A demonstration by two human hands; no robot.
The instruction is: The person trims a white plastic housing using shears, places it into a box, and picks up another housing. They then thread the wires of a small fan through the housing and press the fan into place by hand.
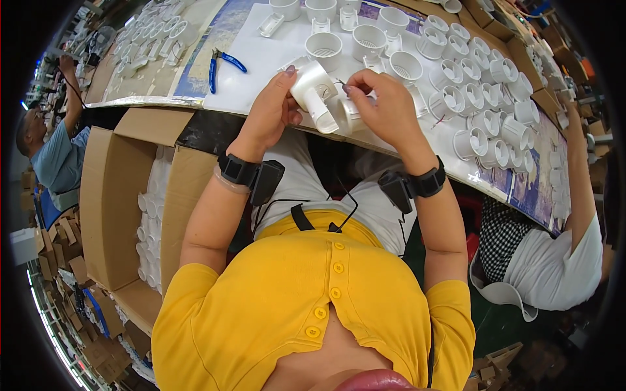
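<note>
At the table's near edge, my left hand (269, 107) is closed around a white plastic lamp-like housing (310, 83), a round cup with a short side arm pointing down toward me. My right hand (386, 109) is close on its right, thumb and forefinger pinched on a thin dark wire (341, 83), partly hidden by the fingers. Below those fingers shows another white round part (351, 116); whether the right hand supports it I cannot tell. Just beyond my hands stand similar white cups (324, 51) with side arms.
Blue-handled cutters (223, 67) lie left on the table (261, 49). Many white housings (469, 94) crowd the right side, more (156, 39) the far left. An open cardboard box (107, 208) of white parts stands left below. Other people (55, 146) sit left and right (554, 260).
</note>
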